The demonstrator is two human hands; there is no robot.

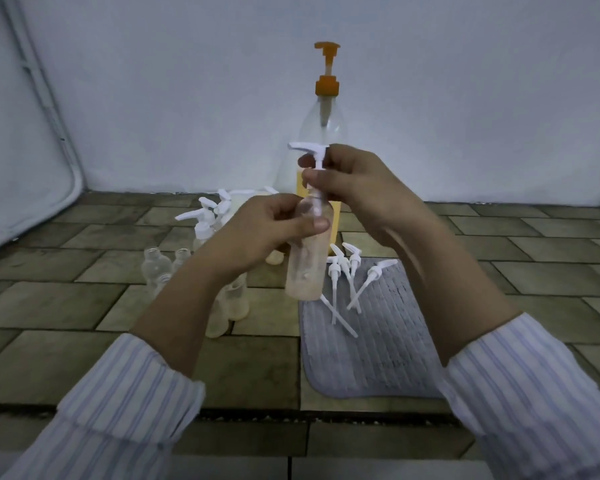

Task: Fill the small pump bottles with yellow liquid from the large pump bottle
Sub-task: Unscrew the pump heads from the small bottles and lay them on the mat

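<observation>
Capping a filled small bottle, held mid-air in front of the large one.

Left hand grips the small clear plastic bottle of pale yellow liquid around its upper body, thumb across the front, bottle nearly upright. Right hand pinches the collar of the white plastic pump head, its dip tube already down inside the neck. Likely step: screwing the pump on; best to keep the bottle vertical and turn only the collar, so nothing spills. Both forearms are raised, wrists bent inward. Far centre stands the large clear bottle with orange pump. Loose white pumps lie on a grey ribbed mat, near right; more small bottles at left.
</observation>
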